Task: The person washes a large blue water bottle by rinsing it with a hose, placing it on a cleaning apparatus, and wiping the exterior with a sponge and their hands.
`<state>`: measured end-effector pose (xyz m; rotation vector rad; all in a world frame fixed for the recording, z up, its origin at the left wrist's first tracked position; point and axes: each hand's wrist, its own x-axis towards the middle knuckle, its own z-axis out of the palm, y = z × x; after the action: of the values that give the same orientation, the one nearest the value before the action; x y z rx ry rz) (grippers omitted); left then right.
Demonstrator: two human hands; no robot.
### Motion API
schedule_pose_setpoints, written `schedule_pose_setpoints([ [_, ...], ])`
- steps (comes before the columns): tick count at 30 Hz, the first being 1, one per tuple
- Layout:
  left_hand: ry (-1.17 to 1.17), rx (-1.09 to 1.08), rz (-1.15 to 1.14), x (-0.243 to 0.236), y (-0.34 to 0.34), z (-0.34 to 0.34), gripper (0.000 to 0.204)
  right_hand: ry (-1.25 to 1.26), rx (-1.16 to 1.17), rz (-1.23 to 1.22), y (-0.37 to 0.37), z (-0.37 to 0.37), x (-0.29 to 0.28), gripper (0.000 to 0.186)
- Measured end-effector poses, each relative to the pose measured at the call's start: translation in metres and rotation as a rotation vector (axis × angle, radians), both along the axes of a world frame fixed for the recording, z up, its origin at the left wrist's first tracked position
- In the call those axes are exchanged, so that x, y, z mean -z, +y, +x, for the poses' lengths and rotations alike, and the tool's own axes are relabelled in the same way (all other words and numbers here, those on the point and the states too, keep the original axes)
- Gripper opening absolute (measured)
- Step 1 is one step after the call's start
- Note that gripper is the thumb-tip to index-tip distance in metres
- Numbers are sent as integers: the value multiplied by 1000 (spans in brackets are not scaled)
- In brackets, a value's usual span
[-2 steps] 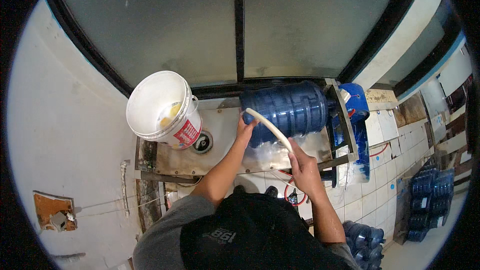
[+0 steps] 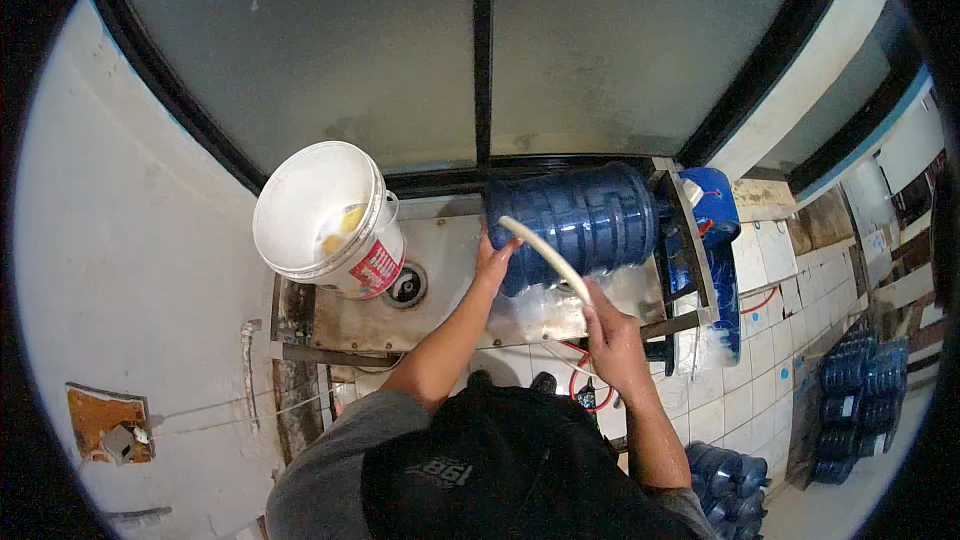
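Note:
A large blue water jug (image 2: 585, 220) lies on its side on a wet metal worktop (image 2: 450, 315), its neck toward the right. My left hand (image 2: 493, 265) grips the jug's base end, thumb on the near side, other fingers partly hidden. In my right hand (image 2: 613, 340), just nearer than the jug, is a pale cream hose (image 2: 545, 255). The fingers are wrapped round it, and its free end points up and left over the jug's base. Water glistens along the jug's near side.
A white bucket (image 2: 315, 205) with something yellow inside stands tilted on the left, beside a round drain hole (image 2: 408, 285). A metal frame (image 2: 690, 240) and a blue container (image 2: 712, 205) are at the right. More blue jugs (image 2: 728, 485) stand on the tiled floor.
The hose and my right hand have shifted slightly to the right. My left hand stays on the jug's base, and the jug lies as before.

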<state>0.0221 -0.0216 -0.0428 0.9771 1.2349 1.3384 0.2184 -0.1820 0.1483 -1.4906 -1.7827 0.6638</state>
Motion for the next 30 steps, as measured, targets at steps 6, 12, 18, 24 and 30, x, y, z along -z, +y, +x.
schedule_pose_setpoints([
  [6, 412, -295, 73, 5, 12, 23, 103, -6, 131, -157, 6, -3, -35, 41],
  [12, 559, -386, 65, -1, 3, 29, 99, 36, -20, -330, 7, -10, -31, 41],
  [18, 274, -426, -52, -19, -1, 36, 85, -11, -30, -115, 26, 18, -10, 46],
  [24, 469, -525, -15, 14, -8, 42, 77, 38, -118, -167, 27, 60, -8, 47],
  [30, 399, -562, 241, 42, -35, 61, 78, 22, 63, -132, 22, 143, 5, 45],
])
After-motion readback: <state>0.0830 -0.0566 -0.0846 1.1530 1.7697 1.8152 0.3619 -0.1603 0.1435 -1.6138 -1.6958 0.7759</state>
